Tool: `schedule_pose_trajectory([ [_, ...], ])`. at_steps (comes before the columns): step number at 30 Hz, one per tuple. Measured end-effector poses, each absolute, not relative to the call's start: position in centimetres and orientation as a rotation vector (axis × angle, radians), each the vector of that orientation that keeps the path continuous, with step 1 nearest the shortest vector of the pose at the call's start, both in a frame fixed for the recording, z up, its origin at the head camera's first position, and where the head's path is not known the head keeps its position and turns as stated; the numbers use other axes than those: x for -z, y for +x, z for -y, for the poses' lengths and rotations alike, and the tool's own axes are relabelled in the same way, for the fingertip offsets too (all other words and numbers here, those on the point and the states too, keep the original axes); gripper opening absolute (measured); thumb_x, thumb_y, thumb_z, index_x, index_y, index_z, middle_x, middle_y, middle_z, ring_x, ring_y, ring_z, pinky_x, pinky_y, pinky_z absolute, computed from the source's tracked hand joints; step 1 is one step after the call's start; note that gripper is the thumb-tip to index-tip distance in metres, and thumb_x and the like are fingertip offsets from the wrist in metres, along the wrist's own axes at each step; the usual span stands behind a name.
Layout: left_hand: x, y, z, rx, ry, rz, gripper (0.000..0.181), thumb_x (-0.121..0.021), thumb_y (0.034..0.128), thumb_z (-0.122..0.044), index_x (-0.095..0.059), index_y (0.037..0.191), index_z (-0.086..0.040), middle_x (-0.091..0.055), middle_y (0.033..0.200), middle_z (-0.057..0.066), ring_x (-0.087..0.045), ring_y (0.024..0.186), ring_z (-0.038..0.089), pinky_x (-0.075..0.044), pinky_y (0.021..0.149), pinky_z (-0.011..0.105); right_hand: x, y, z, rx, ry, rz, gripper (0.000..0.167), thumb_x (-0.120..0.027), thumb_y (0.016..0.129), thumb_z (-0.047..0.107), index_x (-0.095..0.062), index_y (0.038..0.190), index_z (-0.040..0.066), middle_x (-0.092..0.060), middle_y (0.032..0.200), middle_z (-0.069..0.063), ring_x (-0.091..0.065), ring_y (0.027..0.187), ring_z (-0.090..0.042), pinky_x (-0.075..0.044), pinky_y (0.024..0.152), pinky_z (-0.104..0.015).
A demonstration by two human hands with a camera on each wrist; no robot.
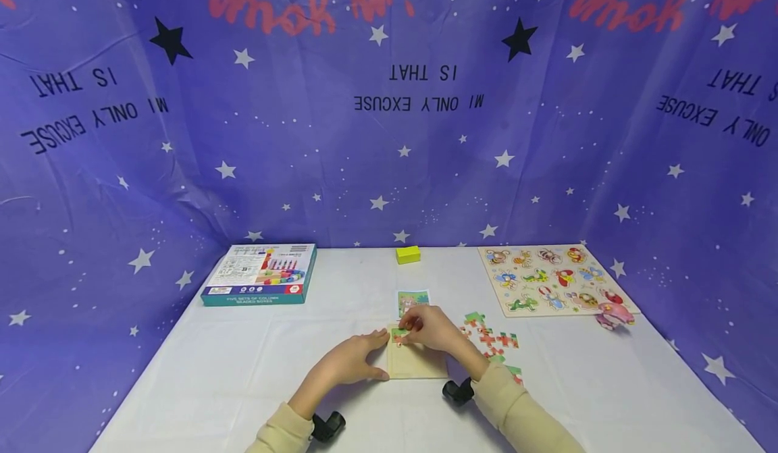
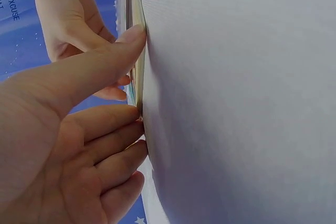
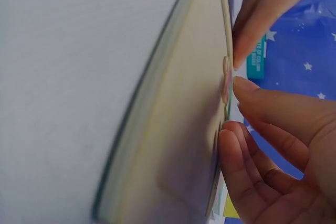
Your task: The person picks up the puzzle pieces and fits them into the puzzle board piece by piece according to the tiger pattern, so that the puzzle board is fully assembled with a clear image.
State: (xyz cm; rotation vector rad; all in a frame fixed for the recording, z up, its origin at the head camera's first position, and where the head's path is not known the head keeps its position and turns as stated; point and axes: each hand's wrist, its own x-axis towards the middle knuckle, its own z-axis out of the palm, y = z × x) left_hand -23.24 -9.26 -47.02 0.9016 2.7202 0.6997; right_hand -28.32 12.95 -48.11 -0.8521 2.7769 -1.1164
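Note:
A pale wooden tray [image 1: 419, 365] lies flat, with red-and-green puzzle pieces [image 1: 398, 335] in its far left corner. Against the tray's left side rests my left hand [image 1: 352, 360], fingers straight and thumb at the near corner; the left wrist view shows this hand [image 2: 79, 114] touching the edge. Over the far left corner, my right hand [image 1: 433, 330] pinches a small piece at the tray's surface. In the right wrist view, the thumb and fingers of this hand [image 3: 235, 103] are around a piece [image 3: 227, 80], partly hidden.
Loose puzzle pieces [image 1: 487, 338] lie right of the tray, and a picture card [image 1: 413, 299] beyond it. Farther back are a boxed set [image 1: 260, 275] at left, a yellow block [image 1: 408, 255], and an insect board [image 1: 553, 281] with a pink toy [image 1: 615, 315] at right.

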Motion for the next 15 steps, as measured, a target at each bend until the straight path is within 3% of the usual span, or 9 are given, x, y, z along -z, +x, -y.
schedule_pose_trajectory([
  [15, 47.0, -23.1, 9.2, -0.697, 0.908, -2.719, 0.077, -0.078, 0.0791, -0.035, -0.048, 0.139, 0.002, -0.044, 0.146, 0.015, -0.041, 0.134, 0.030, -0.034, 0.110, 0.043, 46.1, -27.7, -18.1, 1.311, -0.857, -2.738, 0.026, -0.075, 0.084, 0.008, -0.069, 0.109, 0.003, -0.068, 0.103, -0.015, -0.065, 0.082, -0.018, -0.055, 0.066, -0.025],
])
